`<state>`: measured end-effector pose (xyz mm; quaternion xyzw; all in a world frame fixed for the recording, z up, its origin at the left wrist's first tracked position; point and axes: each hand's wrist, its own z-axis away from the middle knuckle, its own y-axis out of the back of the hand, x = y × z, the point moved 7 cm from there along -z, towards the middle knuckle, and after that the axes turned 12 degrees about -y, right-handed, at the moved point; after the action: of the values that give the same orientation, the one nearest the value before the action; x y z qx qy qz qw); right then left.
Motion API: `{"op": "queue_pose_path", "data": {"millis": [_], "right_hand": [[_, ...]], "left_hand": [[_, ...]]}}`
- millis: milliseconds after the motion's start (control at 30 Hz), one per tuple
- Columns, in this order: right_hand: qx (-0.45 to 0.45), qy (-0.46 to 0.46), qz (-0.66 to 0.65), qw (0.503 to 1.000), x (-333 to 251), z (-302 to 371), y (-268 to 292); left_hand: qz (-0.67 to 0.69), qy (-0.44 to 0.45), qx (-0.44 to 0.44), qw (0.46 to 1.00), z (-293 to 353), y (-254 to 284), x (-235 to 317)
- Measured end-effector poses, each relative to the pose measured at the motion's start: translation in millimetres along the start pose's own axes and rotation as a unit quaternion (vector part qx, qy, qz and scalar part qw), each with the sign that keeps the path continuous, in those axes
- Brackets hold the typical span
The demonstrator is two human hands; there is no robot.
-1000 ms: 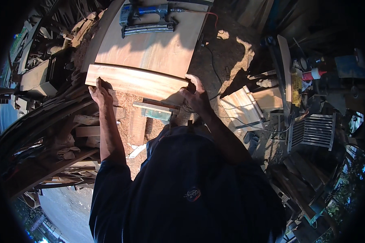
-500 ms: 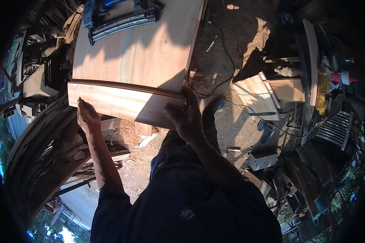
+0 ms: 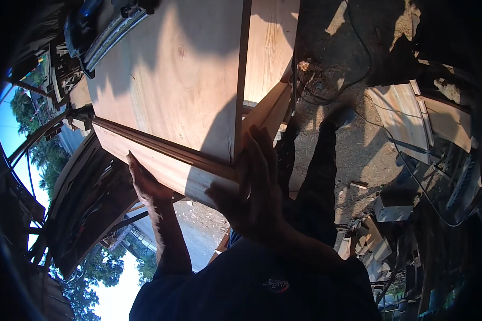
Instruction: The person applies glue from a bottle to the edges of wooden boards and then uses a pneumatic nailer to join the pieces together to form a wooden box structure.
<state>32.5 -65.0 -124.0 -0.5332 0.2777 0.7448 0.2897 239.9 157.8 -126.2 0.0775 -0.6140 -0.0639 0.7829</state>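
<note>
A wide wooden panel lies before me, with a narrower front board along its near edge. My left hand rests against the outer side of that board, fingers stretched out and pointing up along it. At the near right corner, my right hand touches the panel and the board's end, its fingers extended and its thumb apart; some fingertips are in shadow. On the panel's far left sits a blue nail gun with a long metal magazine. Lower wooden boards show beyond the panel's right edge.
A dark cable runs over the ground to the right. Planks are stacked there, with a wooden block and scrap pieces nearer me. To the left a large pile of timber rises beside the work.
My view has turned and shifted, showing more of the panel's right side and lower boards. My right hand has changed from clasping the board's end to stretched fingers at the corner.
</note>
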Motion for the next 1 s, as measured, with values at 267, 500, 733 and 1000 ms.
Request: {"op": "queue_pose_path", "data": {"millis": [267,500,733,1000], "right_hand": [[-0.024,-0.006,-0.028,0.999,7.0,-2.7,-1.3],[-0.041,0.016,-0.022,0.999,9.3,-1.7,-1.4],[-0.107,-0.037,0.003,0.994,20.2,4.2,-4.9],[-0.003,0.069,0.109,0.992,-18.7,4.9,25.8]], "left_hand": [[-0.244,-0.143,-0.022,0.959,1.9,15.3,7.7],[-0.232,-0.160,-0.041,0.958,15.1,-6.0,5.2],[-0.456,-0.355,-0.162,0.800,3.9,-3.4,-2.9],[0.189,-0.178,0.023,0.965,-1.5,-10.4,-11.7]]}}
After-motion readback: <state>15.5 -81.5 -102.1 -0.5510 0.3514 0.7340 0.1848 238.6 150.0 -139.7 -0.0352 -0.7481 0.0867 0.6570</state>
